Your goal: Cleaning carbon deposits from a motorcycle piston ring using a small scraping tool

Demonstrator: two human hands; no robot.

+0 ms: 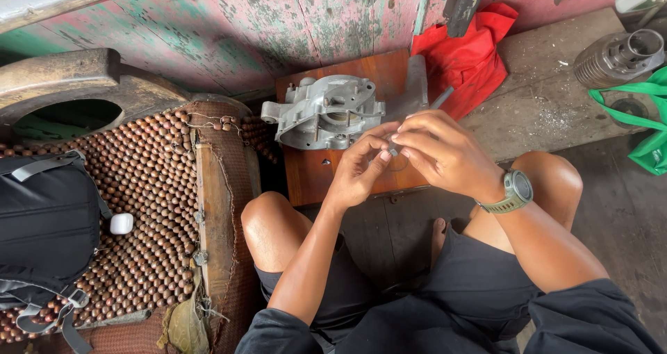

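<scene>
A small metal part (pixel 393 152), too small to make out clearly, sits pinched between the fingertips of both hands, held in the air above the wooden board (pixel 306 180). A thin ring or loop of wire seems to hang just below it, though it is faint. The left hand (pixel 358 170) closes on the part from 8 o'clock, thumb and forefinger tips touching it; the right hand (pixel 445 152) covers it from 3 o'clock, fingers curled in a tight grasp, a watch (pixel 515 191) on the wrist. At 11 o'clock from the part lies the grey engine case (pixel 323 112), open face up, with nothing fitted by these hands yet as far as one can see. So the work looks to be at an early stage: the part is in hand, not seated. A red cloth (pixel 472 55) lies at 1 o'clock.
</scene>
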